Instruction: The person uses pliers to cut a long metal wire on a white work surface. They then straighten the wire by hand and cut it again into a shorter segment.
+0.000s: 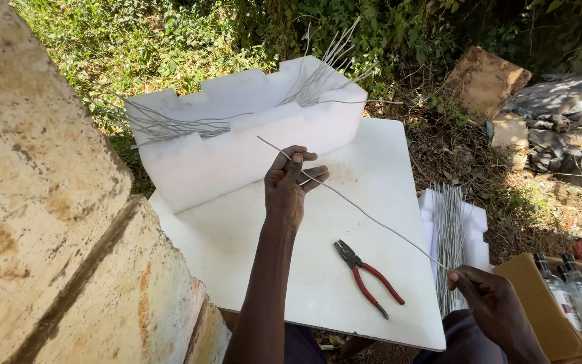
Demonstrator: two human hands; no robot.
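Wire (365, 214), long & thin, runs diagonally across frame centre: upper-left end near the foam block (237, 148), lower-right end at the right hand (490, 296). Both hands hold it. Left hand (291, 183), mid-frame, has its grip pinched narrow on the wire not far from the upper-left tip, fingers curled round it; a short stub sticks out past the grip toward the block. Right hand, lower right of frame, has its grip closed on the other end, thumb & fingers tight. Long axis thus goes upper left to lower right, w/ the long free span between the hands above the worktop (264, 263), apparently not touching it.

Pliers (366, 275), red handles, lie on the worktop below the wire's middle, about midway between the hands. Jaws point upper left, handles lower right, roughly parallel to the wire.

Foam block at upper centre carries bent wires. Bundle of straight wires (447, 236) stands just beyond the worktop's right edge, close to the right hand. Bottles (577, 296) in a box sit at far lower right. Stone wall (42, 202) fills the left.
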